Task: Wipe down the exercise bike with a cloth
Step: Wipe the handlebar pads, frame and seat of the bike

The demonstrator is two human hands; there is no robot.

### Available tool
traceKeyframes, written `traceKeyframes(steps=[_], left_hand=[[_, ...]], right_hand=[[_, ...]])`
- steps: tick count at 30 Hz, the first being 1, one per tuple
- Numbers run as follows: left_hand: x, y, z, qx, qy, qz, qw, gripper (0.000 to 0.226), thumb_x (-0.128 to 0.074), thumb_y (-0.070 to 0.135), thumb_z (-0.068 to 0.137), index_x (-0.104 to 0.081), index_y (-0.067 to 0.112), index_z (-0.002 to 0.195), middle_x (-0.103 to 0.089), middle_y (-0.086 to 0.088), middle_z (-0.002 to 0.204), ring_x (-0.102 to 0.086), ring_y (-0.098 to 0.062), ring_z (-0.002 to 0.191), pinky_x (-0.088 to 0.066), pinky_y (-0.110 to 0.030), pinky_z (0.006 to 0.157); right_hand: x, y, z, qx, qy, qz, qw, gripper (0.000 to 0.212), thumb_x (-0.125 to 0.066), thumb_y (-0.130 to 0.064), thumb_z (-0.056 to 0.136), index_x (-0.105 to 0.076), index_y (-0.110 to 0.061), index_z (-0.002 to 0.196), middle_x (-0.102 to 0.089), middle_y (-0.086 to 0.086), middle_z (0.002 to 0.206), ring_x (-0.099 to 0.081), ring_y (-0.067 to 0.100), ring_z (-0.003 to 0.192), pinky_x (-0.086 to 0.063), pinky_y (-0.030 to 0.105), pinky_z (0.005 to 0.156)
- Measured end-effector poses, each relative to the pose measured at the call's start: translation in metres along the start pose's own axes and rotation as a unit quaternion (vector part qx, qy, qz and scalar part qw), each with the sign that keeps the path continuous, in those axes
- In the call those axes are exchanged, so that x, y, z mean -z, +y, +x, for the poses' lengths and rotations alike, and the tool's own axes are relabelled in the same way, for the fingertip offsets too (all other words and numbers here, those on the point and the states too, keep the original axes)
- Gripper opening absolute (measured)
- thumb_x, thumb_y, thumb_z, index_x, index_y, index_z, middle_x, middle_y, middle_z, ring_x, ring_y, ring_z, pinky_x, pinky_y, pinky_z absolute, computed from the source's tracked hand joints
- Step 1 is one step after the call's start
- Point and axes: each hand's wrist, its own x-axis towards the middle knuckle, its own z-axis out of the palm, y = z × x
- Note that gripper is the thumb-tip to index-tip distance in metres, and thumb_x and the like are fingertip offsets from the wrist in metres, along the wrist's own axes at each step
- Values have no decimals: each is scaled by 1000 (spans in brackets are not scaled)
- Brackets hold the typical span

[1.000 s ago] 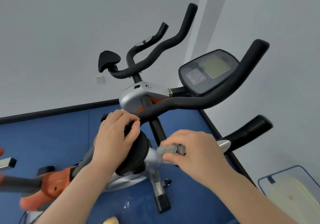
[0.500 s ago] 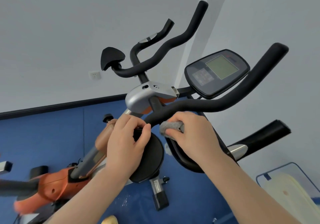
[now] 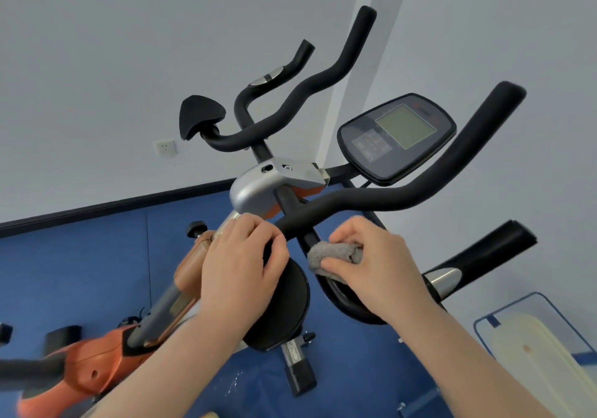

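Note:
The exercise bike [image 3: 274, 185] fills the middle of the view, with black foam handlebars [image 3: 403, 191], a grey console [image 3: 397, 136] and an orange body [image 3: 93, 366] at lower left. My left hand [image 3: 239, 262] grips the near end of the handlebar, just above a round black elbow pad [image 3: 284, 311]. My right hand [image 3: 378, 266] holds a bunched grey cloth [image 3: 332, 253] against the black bar just under the handlebar. Part of the cloth is hidden in my fingers.
The floor [image 3: 80, 272] is blue, with white walls behind and a wall socket [image 3: 165, 148]. A cream object with a blue-edged panel [image 3: 536, 346] lies at the lower right. A second black elbow pad [image 3: 200, 117] sticks out at the far side.
My right hand moved the cloth up from the lower bar to just under the handlebar. My left hand slid from the round pad's rim up to the handlebar end. The view shifted slightly.

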Motion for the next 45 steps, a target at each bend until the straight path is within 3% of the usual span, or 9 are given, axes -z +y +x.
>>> traceKeyframes(steps=[4,9,12,19,25,31,36,41,45], left_hand=[[-2,6,21,-13,-43,6,999,20,-45,31,92,-62,24,83,-54,12,80,-47,-9,79,-44,-31,68],[-2,3,10,-9,8,3,1000,28,-37,31,92,-61,26,79,-54,14,75,-41,-4,74,-29,-14,58],[-3,2,9,-10,19,6,1000,29,-35,33,91,-61,27,79,-55,15,73,-41,-4,73,-29,-13,56],[-8,4,8,8,39,9,999,27,-36,34,89,-60,27,79,-55,13,72,-42,-4,73,-35,-21,53],[-9,3,7,29,51,8,998,24,-37,36,88,-57,31,77,-54,15,71,-43,-4,74,-39,-23,53],[-12,4,3,57,63,-8,996,20,-38,37,87,-55,34,77,-55,17,75,-47,-2,78,-38,-20,56],[-11,4,3,97,68,-6,993,23,-35,42,85,-54,34,75,-56,16,80,-52,-2,80,-41,-25,57],[-12,8,0,112,86,-21,990,25,-38,41,85,-57,30,73,-56,12,79,-53,-7,74,-44,-31,58],[-11,6,-3,127,74,-27,989,24,-38,43,83,-55,31,72,-55,13,79,-53,-7,73,-44,-30,57]], right_hand=[[-5,-17,22,27,20,-16,999,23,-73,-32,84,-52,-25,90,-63,-9,78,-58,7,71,-44,23,62],[27,-4,-12,65,-97,-146,982,29,-73,-36,79,-45,-31,84,-59,-9,70,-52,7,66,-39,25,58],[49,4,-29,74,-157,-190,967,30,-76,-40,73,-48,-40,85,-59,-24,76,-50,-3,78,-29,15,57],[10,-19,-7,96,-41,-99,990,22,-76,-36,77,-55,-30,81,-56,-10,84,-53,8,76,-41,25,67],[20,-2,-13,105,-110,-72,986,26,-76,-47,72,-54,-37,82,-53,-15,87,-53,2,79,-42,23,67],[1,-7,-10,195,-80,-182,960,21,-56,-40,93,-36,-34,100,-39,-10,97,-42,14,86,-35,28,59],[13,7,-8,221,-137,-125,957,24,-55,-37,94,-31,-36,91,-37,-8,91,-40,10,72,-28,21,55],[-4,-9,13,237,-74,-155,956,16,-49,-30,99,-36,-26,106,-36,-3,99,-38,19,88,-39,30,61],[1,12,-3,232,-105,-108,961,21,-55,-30,94,-35,-34,94,-37,-8,94,-40,15,83,-38,25,58]])
